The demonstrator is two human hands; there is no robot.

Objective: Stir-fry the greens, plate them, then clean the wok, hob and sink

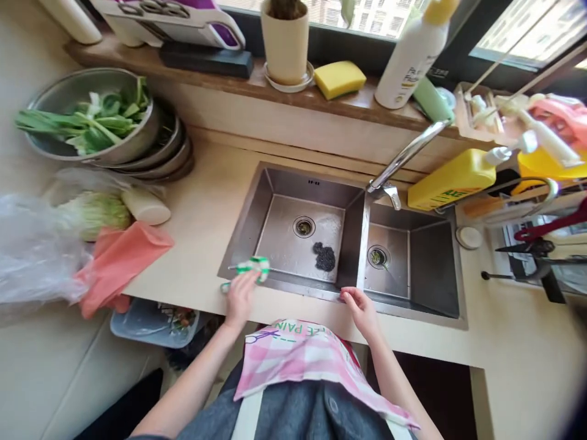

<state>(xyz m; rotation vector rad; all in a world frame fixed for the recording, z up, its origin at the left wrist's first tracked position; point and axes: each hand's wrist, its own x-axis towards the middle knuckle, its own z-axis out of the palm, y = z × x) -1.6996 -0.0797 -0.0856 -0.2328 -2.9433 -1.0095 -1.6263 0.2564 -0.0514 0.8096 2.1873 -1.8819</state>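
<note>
My left hand (pixel 241 299) is shut on a green-and-white cloth (pixel 257 266), pressed against the front left corner of the steel sink (pixel 238 244) and the counter beside it. At the front rim, close to the divider between the two basins, is my right hand (pixel 360 307). Its fingers are curled together with the thumb against them; whether anything is in them I cannot make out. A dark scouring pad (pixel 325 256) lies in the larger left basin, right of the drain (pixel 304 227). Green scraps (pixel 378 258) sit in the right basin's drain.
The faucet (pixel 403 159) rises behind the divider, near a yellow bottle (pixel 452 180). Stacked bowls (pixel 151 131) with leafy greens (pixel 101 119), a cabbage (pixel 94 214) and a pink cloth (pixel 123 260) stand left. A yellow sponge (pixel 339 79) rests on the ledge. A bin (pixel 153 324) is below.
</note>
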